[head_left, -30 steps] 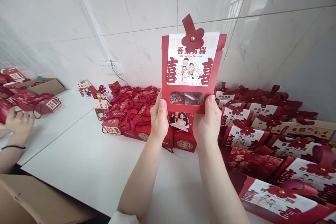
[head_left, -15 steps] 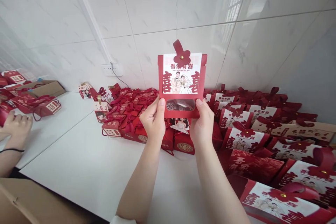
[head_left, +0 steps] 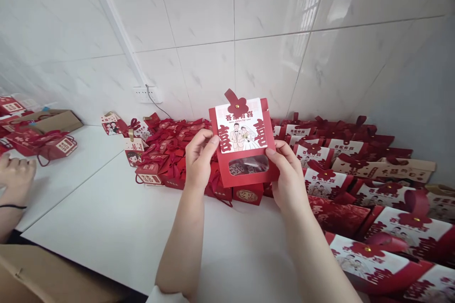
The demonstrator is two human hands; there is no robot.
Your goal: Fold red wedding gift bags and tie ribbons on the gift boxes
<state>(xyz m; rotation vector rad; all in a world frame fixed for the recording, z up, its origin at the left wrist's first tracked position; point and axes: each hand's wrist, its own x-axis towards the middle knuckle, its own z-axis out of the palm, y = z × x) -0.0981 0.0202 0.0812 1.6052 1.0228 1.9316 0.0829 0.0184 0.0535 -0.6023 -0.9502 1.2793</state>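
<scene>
A red wedding favor box (head_left: 245, 128) is held up in front of me, tilted slightly to the left. Its white front panel carries a printed couple, with a red flower strap on top and a clear window below. My left hand (head_left: 201, 158) is closed at the box's left edge, thumb at the front. My right hand (head_left: 288, 170) grips the lower right side, its thumb near the panel's corner and its other fingers mostly behind the box. Through the window something dark and patterned shows, which I cannot make out.
Red ribboned boxes (head_left: 170, 151) crowd the white table (head_left: 117, 232) against the tiled wall. Rows of similar flower-strap boxes (head_left: 387, 189) fill the right. At the left are another person's hand (head_left: 16, 175) and an open cardboard box (head_left: 59, 120); a larger carton (head_left: 46, 274) stands in front.
The favor box has come down and tilted to the left in my hands. My right hand's grip has shifted along its side. The other person's hand has moved and now shows no red box.
</scene>
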